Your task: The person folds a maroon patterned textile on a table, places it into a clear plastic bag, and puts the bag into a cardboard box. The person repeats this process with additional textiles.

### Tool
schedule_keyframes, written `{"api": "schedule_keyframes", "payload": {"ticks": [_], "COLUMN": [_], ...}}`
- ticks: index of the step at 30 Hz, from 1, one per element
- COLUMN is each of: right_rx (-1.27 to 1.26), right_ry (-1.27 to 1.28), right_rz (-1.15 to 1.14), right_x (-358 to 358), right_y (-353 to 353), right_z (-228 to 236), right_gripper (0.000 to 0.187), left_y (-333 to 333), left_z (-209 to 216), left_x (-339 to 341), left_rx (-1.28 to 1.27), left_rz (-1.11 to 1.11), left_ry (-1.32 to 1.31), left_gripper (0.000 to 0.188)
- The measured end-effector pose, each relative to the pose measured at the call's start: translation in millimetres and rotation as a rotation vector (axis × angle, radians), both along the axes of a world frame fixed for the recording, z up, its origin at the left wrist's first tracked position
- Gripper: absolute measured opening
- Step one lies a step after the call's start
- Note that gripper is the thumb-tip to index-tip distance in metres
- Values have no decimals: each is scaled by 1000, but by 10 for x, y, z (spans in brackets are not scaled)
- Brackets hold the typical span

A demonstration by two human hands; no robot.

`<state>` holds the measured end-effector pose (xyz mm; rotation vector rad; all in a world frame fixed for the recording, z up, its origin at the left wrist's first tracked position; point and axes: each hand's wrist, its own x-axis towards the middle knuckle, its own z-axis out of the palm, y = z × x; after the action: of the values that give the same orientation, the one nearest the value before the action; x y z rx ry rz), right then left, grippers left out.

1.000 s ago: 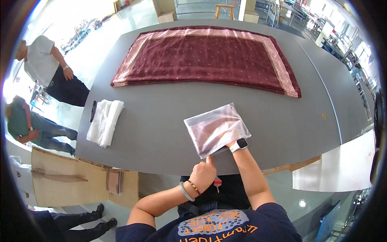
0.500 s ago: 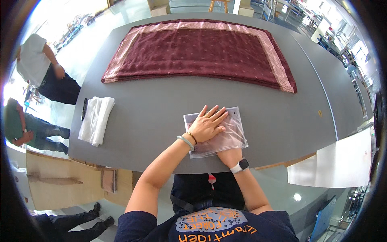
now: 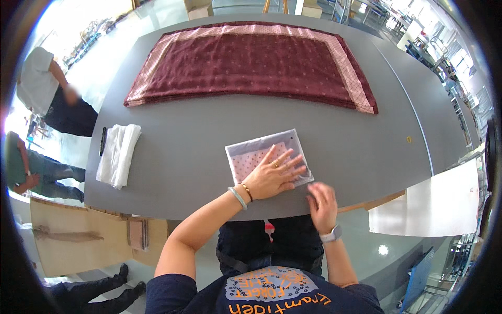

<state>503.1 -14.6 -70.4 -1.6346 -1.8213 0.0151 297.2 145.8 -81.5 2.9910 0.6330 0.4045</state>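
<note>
A clear plastic bag (image 3: 265, 140) lies flat on the grey table, holding a folded pink cloth (image 3: 246, 161) with dark dots. My left hand (image 3: 269, 175) rests on the bag's lower right part, palm down and fingers spread, covering some of the cloth. Just off the bag's lower right corner is my right hand (image 3: 323, 206), over the table's near edge. Its fingers are loosely bent and a little blurred, with nothing visible in them.
A large folded maroon cloth (image 3: 251, 65) with a pale pink border covers the table's far side. To the left lie a stack of clear plastic bags (image 3: 120, 156) and a black pen (image 3: 103, 141). White board (image 3: 423, 201) stands at the right. People stand beyond the table's left edge.
My right hand has come out from inside the bag's near end and moved right. The bag now lies flatter, its dotted cloth plainer to see. My left hand stays on top.
</note>
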Motion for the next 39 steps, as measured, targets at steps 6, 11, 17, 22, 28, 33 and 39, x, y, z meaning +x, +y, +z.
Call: {"api": "schedule_keyframes", "payload": {"ticks": [6,11,17,22,28,33,39], "right_rx": [-149,-120,-70,-57,-65,54,69], "right_ry": [47,99,104,134,263,112,270], "right_rz": [199,274,320,318,276,319,260], "right_x": [275,422,500,434,255,224,165], "right_y": [459,554,587,604,580,585,498], "right_z": [74,-11,-51,-79,-62,-19,78], "right_gripper": [35,28,19,10,12,16,12], "left_y": [-39,-16,-112,-493,-642,-687,-775], "left_z": [45,76,356,183,-1,127,279], "left_x": [1,-6,181,299,357,327,-138], "left_rx": [-39,-161,-129,-130,-10,22,124], "left_rz": [-84,-67,58,153,228,227,323], "left_ry": [25,6,86,-189,-368,-444,-342], "left_gripper": [65,67,63,39,23,14,19]}}
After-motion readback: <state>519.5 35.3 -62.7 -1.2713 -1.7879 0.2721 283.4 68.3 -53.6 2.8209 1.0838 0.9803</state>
